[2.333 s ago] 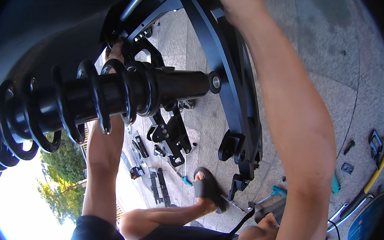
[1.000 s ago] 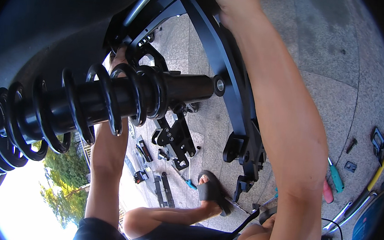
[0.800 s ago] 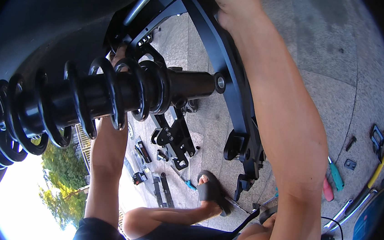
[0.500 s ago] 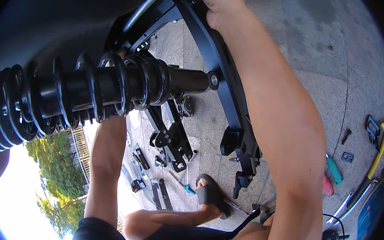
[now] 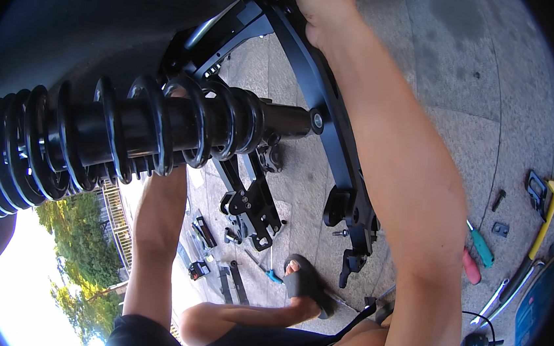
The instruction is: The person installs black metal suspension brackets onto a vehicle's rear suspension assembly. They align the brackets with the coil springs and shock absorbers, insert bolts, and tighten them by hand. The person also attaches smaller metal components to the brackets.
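A black coil-spring shock absorber (image 5: 142, 128) lies across the left half of the view, its eyelet end beside the long arm of a black metal frame (image 5: 300, 56). My left forearm (image 5: 159, 222) rises behind the spring. The left hand is mostly hidden there, with only a little skin showing between the coils, so its grip does not show. My right hand (image 5: 324, 9) is at the top end of the frame, against a large dark body (image 5: 106, 19). Its fingers pass out of sight there. Brackets with bolts (image 5: 245, 200) hang at the frame's lower end.
On the grey paving to the right lie a bolt (image 5: 498, 200), a green-handled screwdriver (image 5: 482, 249), a red handle (image 5: 472, 266), a yellow-and-black hacksaw (image 5: 543, 222) and a wrench (image 5: 491, 302). My sandalled foot (image 5: 295, 267) is near small parts and dark strips (image 5: 231, 281).
The shock absorber and the black frame have shifted slightly right and down. Both my arms have moved a little right with them. The tools on the paving lie as before.
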The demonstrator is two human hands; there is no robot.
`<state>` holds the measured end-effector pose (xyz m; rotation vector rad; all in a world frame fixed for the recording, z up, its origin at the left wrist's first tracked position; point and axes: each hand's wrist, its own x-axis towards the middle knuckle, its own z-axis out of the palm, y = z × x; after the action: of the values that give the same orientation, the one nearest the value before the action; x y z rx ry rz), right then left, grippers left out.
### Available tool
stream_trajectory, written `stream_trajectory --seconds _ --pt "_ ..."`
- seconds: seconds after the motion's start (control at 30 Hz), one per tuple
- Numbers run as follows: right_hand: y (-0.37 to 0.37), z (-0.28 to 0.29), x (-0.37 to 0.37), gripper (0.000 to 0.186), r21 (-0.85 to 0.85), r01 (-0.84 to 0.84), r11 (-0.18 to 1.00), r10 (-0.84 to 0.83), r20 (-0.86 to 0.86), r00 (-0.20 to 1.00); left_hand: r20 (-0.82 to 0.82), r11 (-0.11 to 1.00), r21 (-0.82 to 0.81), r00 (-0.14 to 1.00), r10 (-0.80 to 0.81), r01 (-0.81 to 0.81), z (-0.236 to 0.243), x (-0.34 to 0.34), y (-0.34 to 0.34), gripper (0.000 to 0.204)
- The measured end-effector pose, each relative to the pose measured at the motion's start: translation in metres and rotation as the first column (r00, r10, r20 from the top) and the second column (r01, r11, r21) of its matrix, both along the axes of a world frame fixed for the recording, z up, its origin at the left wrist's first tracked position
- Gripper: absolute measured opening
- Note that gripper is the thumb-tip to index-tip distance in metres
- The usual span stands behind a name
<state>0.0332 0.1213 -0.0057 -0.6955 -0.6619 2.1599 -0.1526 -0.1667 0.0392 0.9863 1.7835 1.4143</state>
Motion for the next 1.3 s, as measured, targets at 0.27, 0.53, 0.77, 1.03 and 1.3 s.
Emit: stream_trajectory --seconds 0.27,0.53,0.77,1.03,1.3 --pt "-0.011 0.019 0.011 0.014 -0.161 0.067 0.985 -0.064 0.021 0.998 0.338 0.990 0.131 0.941 -0.003 -0.043 0.008 0.022 0.018 0.030" --pt "-0.012 0.016 -0.005 0.016 0.016 0.140 0.990 -0.139 0.293 0.946 -0.021 0.997 0.077 1.000 0.022 -0.021 -0.011 -0.007 0.002 0.029" --pt "0.007 0.010 0.016 0.013 -0.017 -0.224 0.974 0.225 0.052 0.973 -0.786 0.994 -0.081 0.608 -0.107 0.070 -0.024 -0.033 0.004 0.029" --pt "0.005 0.006 0.015 0.016 -0.026 -0.229 0.973 0.229 -0.014 0.973 -0.391 0.991 0.063 0.911 0.132 -0.117 -0.041 -0.042 0.009 0.035" --pt "-0.003 -0.001 0.002 0.018 -0.165 -0.059 0.984 0.020 -0.229 0.973 -0.651 0.996 0.088 0.755 0.080 -0.030 -0.050 -0.047 0.004 0.032"
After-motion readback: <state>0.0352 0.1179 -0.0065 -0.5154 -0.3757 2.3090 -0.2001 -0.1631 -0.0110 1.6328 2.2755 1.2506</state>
